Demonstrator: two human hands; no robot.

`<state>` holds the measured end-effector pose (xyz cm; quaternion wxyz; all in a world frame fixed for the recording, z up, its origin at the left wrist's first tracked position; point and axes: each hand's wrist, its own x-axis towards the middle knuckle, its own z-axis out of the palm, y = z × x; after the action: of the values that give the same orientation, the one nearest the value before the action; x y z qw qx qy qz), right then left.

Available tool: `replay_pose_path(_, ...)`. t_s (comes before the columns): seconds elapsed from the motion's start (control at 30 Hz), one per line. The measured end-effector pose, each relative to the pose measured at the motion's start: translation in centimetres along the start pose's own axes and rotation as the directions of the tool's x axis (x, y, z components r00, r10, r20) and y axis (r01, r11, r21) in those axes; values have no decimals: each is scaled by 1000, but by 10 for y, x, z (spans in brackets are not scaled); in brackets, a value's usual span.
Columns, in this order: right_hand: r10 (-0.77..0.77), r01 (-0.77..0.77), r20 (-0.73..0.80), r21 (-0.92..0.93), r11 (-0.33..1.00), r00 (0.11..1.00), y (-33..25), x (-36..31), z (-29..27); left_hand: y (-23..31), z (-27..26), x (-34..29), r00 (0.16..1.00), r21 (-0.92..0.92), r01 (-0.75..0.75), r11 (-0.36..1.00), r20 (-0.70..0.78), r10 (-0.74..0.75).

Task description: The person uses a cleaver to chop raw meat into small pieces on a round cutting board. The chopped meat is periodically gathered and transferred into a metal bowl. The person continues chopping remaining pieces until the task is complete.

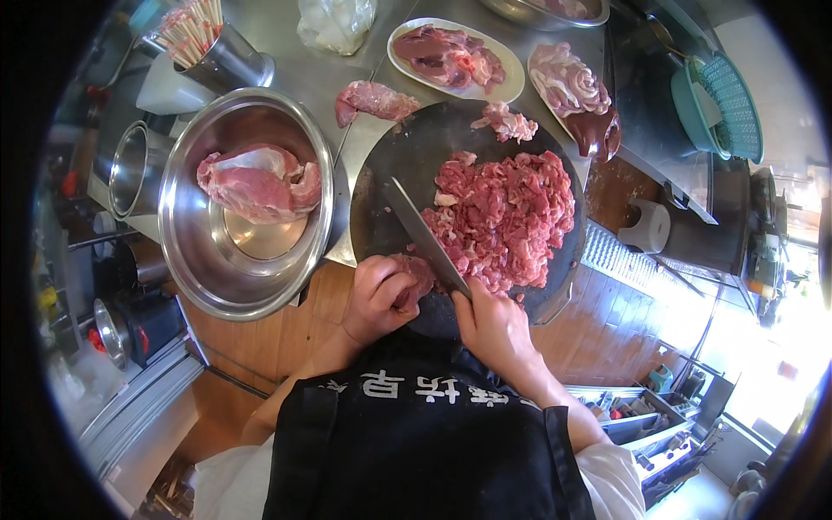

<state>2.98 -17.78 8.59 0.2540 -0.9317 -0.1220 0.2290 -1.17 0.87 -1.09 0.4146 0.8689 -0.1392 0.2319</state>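
Left hand (377,296) grips a meat piece (419,276) at the round board (390,156)'s near side, apparently steadying it beside the knife (428,237) grasped in the right hand (498,329).

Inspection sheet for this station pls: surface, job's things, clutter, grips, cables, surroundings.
Surface: grey metal table, with a round dark chopping board.
Job's things: heap of chopped red meat on the board; long steel knife; small red meat piece at the board's near-left edge; shiny steel bowl holding a large pink meat piece.
Clutter: pale-pink meat strip on the table by the board; white oval plate of raw meat; clear plastic bag; steel cup of red-tipped sticks.
Grips: left hand curled on the small piece; right hand closed around the knife's handle end.
Cables: nothing seen.
Surroundings: brown plank floor; turquoise plastic basket at far right.
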Motion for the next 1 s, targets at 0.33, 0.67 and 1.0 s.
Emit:
replay_pose_path(0.33,36,-16,108,-181,983,993,3,-33,3,5,-1,9,999,-15,-20,1000,-27,20)
replay_pose_path(0.67,-21,23,-64,39,999,998,-1,-18,1,4,4,2,997,-28,0,1000,-83,-2)
replay_pose_path(1.0,-30,42,119,-96,994,992,0,-23,5,6,1,5,999,2,-26,1000,-39,26)
